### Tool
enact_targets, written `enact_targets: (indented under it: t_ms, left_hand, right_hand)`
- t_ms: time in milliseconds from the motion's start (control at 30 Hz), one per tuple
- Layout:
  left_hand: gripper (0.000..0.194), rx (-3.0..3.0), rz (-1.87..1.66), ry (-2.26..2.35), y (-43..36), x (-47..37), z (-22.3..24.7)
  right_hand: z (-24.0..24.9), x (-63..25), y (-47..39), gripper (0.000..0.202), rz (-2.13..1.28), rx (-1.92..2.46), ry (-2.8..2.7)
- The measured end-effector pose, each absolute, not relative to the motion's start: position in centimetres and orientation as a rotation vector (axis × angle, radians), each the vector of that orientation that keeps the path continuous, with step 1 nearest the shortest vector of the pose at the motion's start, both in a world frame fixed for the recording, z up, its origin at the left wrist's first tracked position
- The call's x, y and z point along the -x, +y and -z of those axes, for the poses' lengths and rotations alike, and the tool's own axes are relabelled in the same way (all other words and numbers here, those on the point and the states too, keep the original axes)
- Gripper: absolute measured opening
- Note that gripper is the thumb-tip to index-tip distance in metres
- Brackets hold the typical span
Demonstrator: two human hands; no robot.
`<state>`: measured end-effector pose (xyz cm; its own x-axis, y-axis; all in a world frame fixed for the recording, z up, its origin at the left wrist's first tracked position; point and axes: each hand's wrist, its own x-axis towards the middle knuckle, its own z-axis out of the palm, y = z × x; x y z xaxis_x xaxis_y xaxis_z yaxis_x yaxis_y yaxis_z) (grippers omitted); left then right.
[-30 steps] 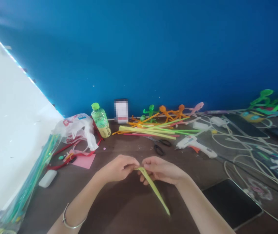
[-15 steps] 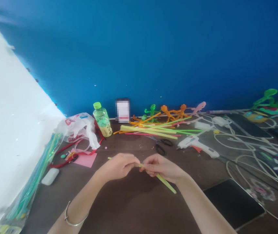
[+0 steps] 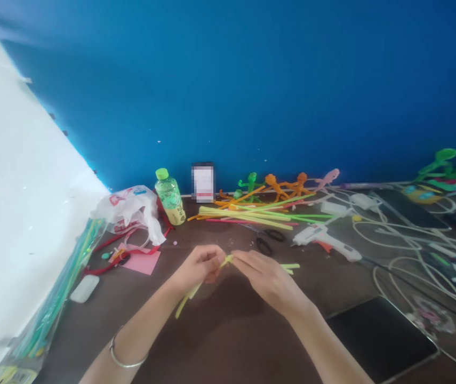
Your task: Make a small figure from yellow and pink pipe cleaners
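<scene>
Between my two hands, above the dark table (image 3: 212,341), are pale yellow pipe cleaners (image 3: 229,260) that cross or twist together at the middle. My left hand (image 3: 204,266) pinches them, and their ends hang out below its palm to the lower left. My right hand (image 3: 262,272) is closed on the other side, back upward, with ends sticking out past it to the right. Its fingertips are partly hidden. Behind my hands lies a pile of yellow, green, orange and red pipe cleaners (image 3: 247,214).
Beyond my hands are scissors (image 3: 264,245), a white glue gun (image 3: 327,241), a green-capped bottle (image 3: 170,200) and small orange figures (image 3: 276,186). A black tablet (image 3: 383,338) and cables lie right; a plastic bag (image 3: 132,210) and pink paper (image 3: 143,261) left.
The pipe cleaners have turned: ends now hang lower left from my left hand and point right beyond my right hand. My right hand has rolled over, back upward. The view shifted slightly.
</scene>
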<state>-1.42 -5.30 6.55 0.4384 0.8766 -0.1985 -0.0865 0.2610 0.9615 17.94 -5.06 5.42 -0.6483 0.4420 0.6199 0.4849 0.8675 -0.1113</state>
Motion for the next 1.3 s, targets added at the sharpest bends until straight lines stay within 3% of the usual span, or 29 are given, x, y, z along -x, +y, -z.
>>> enact_targets:
  t_ms: [200,367,500,667,900,1133,1300]
  left_hand:
    - [0.016,-0.556,-0.793,0.505,-6.5,-0.4,-5.2]
    - [0.015,-0.517,-0.864,0.517,-6.7,-1.3,-4.7]
    - [0.024,-0.948,-1.029,0.872,-6.0,-0.6,-5.6]
    - [0.028,-1.341,-0.958,1.053,-5.5,0.6,-6.6]
    - [0.032,-1.117,-1.018,0.968,-5.3,0.4,-6.0]
    - [0.034,-1.411,-0.944,1.066,-5.5,0.7,-6.4]
    - [0.031,-1.539,-1.111,1.140,-5.8,0.1,-5.9]
  right_hand:
    - [-4.3,-18.1,-5.4,0.033,0.529,0.568,-2.235]
    - [-4.0,-17.8,-5.4,0.029,0.558,0.666,-2.204]
    - [-3.9,-17.1,-5.0,0.030,0.355,0.821,-2.161]
    - [-3.8,-16.3,-4.9,0.025,-0.007,0.859,-2.057]
    - [-3.4,-15.7,-5.2,0.013,-0.474,1.000,-1.770]
    - [-3.5,-15.6,-5.2,0.014,-0.495,1.015,-1.749]
    - [-4.2,-15.0,-5.5,0.013,-0.621,0.987,-1.603]
